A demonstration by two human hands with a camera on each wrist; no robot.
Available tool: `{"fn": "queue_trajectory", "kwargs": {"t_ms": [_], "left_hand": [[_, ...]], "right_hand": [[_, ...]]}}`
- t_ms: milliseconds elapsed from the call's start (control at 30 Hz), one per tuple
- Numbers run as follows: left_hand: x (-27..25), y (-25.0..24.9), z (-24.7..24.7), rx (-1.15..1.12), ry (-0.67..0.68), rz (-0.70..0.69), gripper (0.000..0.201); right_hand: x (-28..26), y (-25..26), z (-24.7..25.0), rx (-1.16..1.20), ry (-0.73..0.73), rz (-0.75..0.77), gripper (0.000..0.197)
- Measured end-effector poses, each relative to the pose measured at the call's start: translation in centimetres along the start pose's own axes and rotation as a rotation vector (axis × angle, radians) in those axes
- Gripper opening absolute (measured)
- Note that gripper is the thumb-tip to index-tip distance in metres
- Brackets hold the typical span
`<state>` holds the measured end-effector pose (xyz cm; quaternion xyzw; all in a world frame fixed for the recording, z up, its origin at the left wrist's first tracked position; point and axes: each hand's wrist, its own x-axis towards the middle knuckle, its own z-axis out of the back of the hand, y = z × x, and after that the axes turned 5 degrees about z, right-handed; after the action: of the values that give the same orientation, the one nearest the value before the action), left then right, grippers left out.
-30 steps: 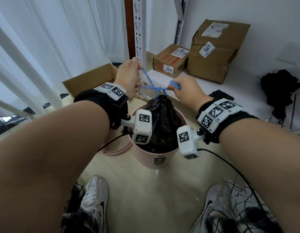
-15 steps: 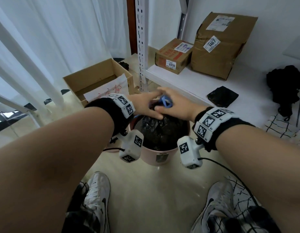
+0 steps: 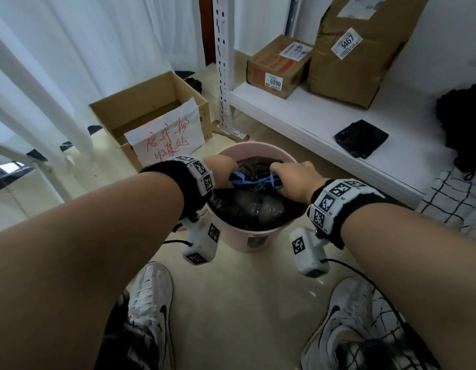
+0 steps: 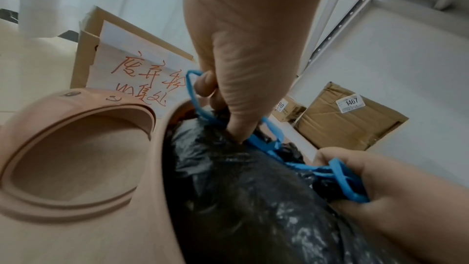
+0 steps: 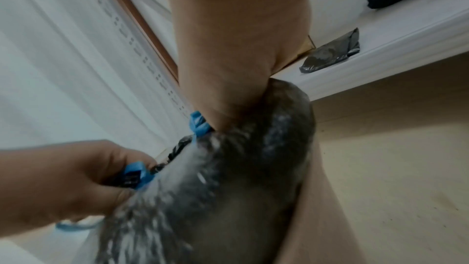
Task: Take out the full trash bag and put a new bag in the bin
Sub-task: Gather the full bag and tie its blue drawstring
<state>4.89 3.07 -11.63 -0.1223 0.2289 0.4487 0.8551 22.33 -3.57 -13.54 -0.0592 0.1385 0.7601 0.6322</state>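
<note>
Head view: bag (image 3: 255, 206), black and full, is sitting inside the bin (image 3: 261, 237), its gathered neck lying between the two hands at rim height. Left hand (image 3: 221, 170) is curling round one blue loop of the drawstring (image 3: 254, 180) at the left of the neck; right hand (image 3: 294, 180) is pinching the other loop at the right, so the string is running crosswise, hand to hand, low over the bag's top. Both hands are lying equally near; the bag is hanging directly beneath them, so a lift would probably be going straight up. A folded black bag (image 3: 361, 138) is lying on the shelf (image 3: 306, 121), to the right of the bin and nearer the right hand. Left wrist view: left hand (image 4: 241, 57) is hooking fingers through its loop (image 4: 196, 95) and pressing a fingertip into the neck; right hand (image 4: 380, 192) is gripping its loop; the bin's lid (image 4: 71, 148) is lying beside the bin. Right wrist view: right hand (image 5: 225, 63) is closing over the string (image 5: 199, 124) against the bag (image 5: 228, 188); left hand (image 5: 63, 180) is pinching its loop.
</note>
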Motion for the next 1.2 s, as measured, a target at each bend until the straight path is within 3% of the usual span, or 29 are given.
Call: {"fn": "queue_trajectory", "kwargs": {"t_ms": [67, 167, 267, 367, 500, 600, 700, 767, 900, 1133, 1200], "left_hand": [[-0.2, 0.2, 0.6, -0.056, -0.091, 0.014, 0.034], [-0.5, 0.9, 1.5, -0.306, -0.230, 0.046, 0.033], [-0.5, 2.3, 2.4, -0.366, -0.308, 0.139, 0.025], [-0.5, 3.2, 2.7, -0.490, -0.379, 0.254, 0.028], [0.1, 2.3, 3.7, -1.253, -0.362, 0.236, 0.036], [-0.4, 1.4, 5.7, -1.859, -0.298, 0.072, 0.037], [-1.1, 0.4, 6.8, -2.082, -0.252, 0.014, 0.037], [-1.4, -0.1, 6.9, -2.064, -0.230, 0.038, 0.037], [-0.9, 0.1, 6.1, -1.686, -0.241, 0.130, 0.034], [-1.6, -0.8, 7.1, -1.409, -0.110, 0.032, 0.019], [-2.3, -1.2, 7.3, -1.246, -0.140, -0.038, 0.011]], "right_hand": [[0.3, -0.5, 0.4, 0.188, -0.059, -0.031, 0.017], [0.3, -1.1, 1.4, 0.452, -0.146, -0.030, 0.033], [0.2, -1.6, 1.9, 0.428, -0.186, -0.030, 0.028], [0.7, -1.3, 3.0, 0.455, -0.323, -0.144, 0.049], [2.4, 1.1, 6.2, 1.185, -0.675, -0.184, 0.061], [2.7, 3.3, 8.8, 1.678, -0.682, -0.136, 0.056], [2.9, 3.3, 9.5, 1.544, -0.664, -0.118, 0.054], [3.2, 2.4, 8.8, 1.334, -0.674, -0.095, 0.055], [2.8, 0.7, 7.1, 1.069, -0.631, -0.142, 0.056], [2.6, 0.6, 8.7, 1.161, -0.719, -0.170, 0.054], [2.6, 1.0, 9.4, 1.198, -0.756, -0.138, 0.053]]}}
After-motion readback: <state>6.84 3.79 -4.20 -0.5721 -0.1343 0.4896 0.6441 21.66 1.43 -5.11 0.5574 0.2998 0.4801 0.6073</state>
